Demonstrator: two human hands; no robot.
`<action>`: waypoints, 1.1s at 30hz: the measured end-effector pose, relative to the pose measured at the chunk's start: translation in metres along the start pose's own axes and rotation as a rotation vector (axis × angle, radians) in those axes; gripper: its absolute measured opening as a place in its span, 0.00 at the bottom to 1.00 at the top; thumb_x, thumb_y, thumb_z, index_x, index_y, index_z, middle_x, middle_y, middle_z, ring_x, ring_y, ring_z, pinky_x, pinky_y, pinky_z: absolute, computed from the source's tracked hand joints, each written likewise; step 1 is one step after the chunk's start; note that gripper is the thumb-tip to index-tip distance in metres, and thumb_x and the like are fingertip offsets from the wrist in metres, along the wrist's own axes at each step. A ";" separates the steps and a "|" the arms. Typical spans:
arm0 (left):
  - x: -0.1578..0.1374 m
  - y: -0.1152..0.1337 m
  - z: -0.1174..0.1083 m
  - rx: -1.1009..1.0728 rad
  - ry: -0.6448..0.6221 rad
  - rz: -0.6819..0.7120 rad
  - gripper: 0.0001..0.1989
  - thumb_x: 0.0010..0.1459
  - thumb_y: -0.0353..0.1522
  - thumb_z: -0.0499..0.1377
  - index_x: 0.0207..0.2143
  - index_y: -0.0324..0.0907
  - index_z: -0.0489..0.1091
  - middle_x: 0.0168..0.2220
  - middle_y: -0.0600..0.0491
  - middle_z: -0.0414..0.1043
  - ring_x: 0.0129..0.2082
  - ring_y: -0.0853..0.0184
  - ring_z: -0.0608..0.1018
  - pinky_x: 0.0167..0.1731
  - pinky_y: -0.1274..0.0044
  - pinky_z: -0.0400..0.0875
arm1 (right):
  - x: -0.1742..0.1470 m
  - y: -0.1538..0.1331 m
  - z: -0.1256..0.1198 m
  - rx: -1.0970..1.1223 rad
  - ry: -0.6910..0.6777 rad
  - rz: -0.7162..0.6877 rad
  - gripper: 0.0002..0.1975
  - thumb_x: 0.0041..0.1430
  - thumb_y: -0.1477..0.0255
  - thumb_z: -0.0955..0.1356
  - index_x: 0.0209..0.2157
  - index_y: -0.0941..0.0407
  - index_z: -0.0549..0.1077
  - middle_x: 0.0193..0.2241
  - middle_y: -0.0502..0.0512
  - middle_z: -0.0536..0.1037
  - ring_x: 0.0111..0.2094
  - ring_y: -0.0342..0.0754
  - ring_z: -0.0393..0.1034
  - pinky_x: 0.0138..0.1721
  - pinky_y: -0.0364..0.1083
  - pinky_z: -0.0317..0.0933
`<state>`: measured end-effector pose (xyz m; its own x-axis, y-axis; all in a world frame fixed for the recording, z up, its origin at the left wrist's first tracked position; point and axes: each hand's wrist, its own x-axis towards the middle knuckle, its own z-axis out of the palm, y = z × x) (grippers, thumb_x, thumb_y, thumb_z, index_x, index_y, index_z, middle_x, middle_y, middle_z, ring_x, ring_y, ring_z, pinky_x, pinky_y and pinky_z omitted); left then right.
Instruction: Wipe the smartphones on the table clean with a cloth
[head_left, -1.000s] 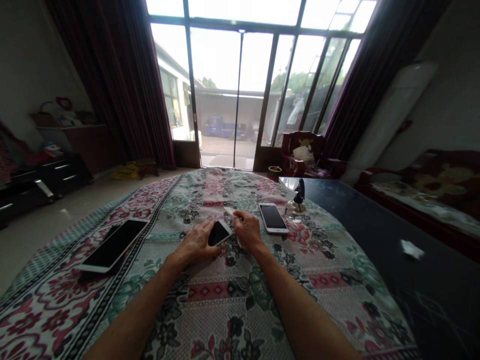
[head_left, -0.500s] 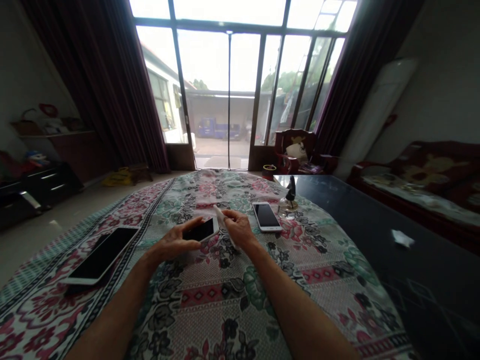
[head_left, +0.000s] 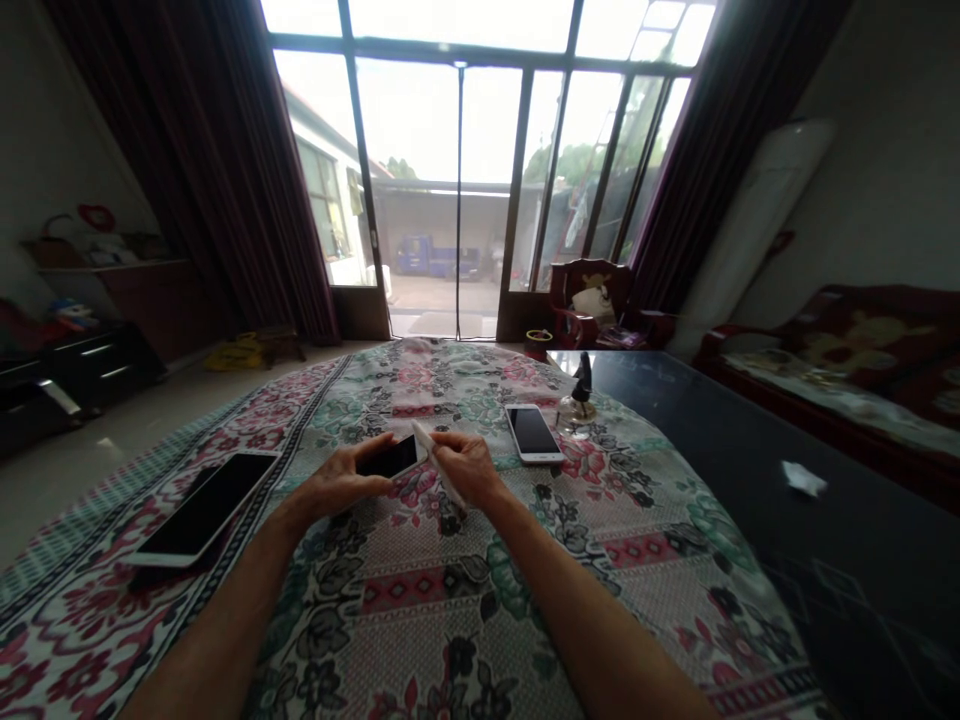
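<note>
My left hand (head_left: pixel 349 478) is closed around one end of a small smartphone (head_left: pixel 391 458) with a dark screen and white edge, held just over the patterned tablecloth. In my right hand (head_left: pixel 466 466) a thin white tissue (head_left: pixel 439 465) is pinched, its upper end at the phone's right end. Its lower part hangs below the fingers. Right of my right hand, a white smartphone (head_left: pixel 534 434) lies face up on the cloth. Farther left, a larger white-edged tablet (head_left: pixel 206 508) rests slightly raised on a dark object that is mostly hidden.
A small dark figure on a clear base (head_left: pixel 579 390) stands behind the white smartphone. The flowered tablecloth (head_left: pixel 420 640) spreads over the table. To the right is a black tabletop (head_left: pixel 720 440) with a crumpled white scrap (head_left: pixel 805 478). Wooden seats stand beyond it.
The small smartphone and my left hand have shifted slightly left. My right hand has moved left with the tissue, whose upper end now overlaps the phone's right end.
</note>
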<state>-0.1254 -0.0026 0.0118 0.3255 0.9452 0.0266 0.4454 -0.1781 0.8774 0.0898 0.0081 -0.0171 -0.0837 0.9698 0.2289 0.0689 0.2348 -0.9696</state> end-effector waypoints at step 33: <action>-0.006 -0.002 -0.014 -0.161 -0.029 -0.027 0.40 0.41 0.40 0.70 0.58 0.43 0.67 0.61 0.47 0.66 0.62 0.51 0.66 0.62 0.63 0.60 | -0.001 -0.005 -0.001 -0.188 0.098 -0.159 0.19 0.52 0.75 0.62 0.40 0.53 0.80 0.34 0.51 0.78 0.36 0.45 0.68 0.39 0.43 0.62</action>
<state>-0.1397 -0.0043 0.0166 0.3400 0.9404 -0.0100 0.3160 -0.1043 0.9430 0.0906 0.0065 -0.0125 -0.0123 0.9195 0.3929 0.2472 0.3835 -0.8898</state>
